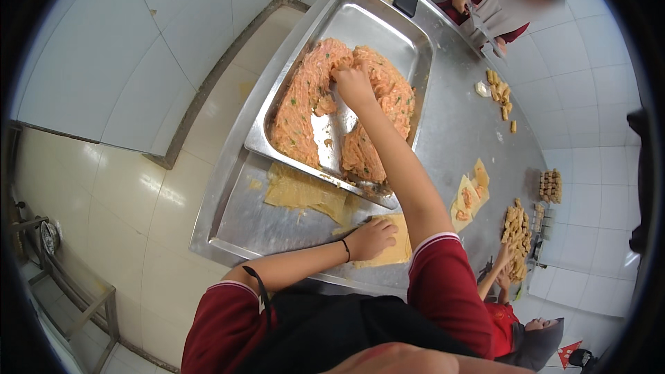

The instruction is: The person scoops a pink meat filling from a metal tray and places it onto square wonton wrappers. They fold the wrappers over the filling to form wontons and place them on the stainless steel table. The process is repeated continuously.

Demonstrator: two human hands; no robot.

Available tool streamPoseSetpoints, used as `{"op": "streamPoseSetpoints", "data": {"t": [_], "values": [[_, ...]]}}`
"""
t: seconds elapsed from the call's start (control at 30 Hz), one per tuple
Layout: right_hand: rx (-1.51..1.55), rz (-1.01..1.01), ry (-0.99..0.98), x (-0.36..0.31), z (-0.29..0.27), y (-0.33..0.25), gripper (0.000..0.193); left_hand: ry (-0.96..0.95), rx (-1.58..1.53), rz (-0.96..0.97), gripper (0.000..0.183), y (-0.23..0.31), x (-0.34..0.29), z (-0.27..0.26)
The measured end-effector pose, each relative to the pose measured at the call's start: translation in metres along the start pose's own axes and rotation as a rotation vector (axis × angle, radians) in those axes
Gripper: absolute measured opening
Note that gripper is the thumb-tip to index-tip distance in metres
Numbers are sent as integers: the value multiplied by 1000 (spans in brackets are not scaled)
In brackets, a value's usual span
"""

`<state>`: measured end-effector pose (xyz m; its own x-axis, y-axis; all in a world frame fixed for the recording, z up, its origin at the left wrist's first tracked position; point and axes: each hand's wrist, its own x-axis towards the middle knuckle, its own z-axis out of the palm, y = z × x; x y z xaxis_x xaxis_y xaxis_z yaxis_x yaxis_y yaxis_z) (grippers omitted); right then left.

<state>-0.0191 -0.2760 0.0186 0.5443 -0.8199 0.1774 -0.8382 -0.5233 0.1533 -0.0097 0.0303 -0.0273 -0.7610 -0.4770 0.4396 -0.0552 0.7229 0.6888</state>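
A deep steel tray (332,119) holds pinkish minced filling (305,104) flecked with green, heaped along both sides. My right hand (355,86) reaches into the top of the heap, its fingers closed into the filling and partly hidden by it. Below the tray, my left hand (370,241) rests with curled fingers at a thin yellow wrapper sheet (388,253) lying on the steel table. A stack of similar yellow sheets (301,192) lies partly under the tray's near edge. Right of my right forearm are wrapper pieces (470,197) with dabs of filling on them.
The steel table (454,111) has a raised rim. A black-topped device (405,1) sits at its far edge. Rolled pieces (500,93) lie far right; a bigger pile of rolls (516,228) lies nearer. One person (509,3) stands across; another person's hands (502,263) touch the pile.
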Motion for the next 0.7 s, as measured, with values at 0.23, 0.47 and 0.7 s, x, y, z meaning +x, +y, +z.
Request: {"op": "streamPoseSetpoints", "data": {"t": [0.23,0.47,0.7], "values": [[289,-7,-159,-31,-16,13,20,75,5,42,21,-3,-1,1],[500,114,98,-29,-5,-17,20,52,29,52,28,-4,-3,2],[207,-1,-76,-25,-11,-19,22,110,41,49,24,-3,1,4]]}}
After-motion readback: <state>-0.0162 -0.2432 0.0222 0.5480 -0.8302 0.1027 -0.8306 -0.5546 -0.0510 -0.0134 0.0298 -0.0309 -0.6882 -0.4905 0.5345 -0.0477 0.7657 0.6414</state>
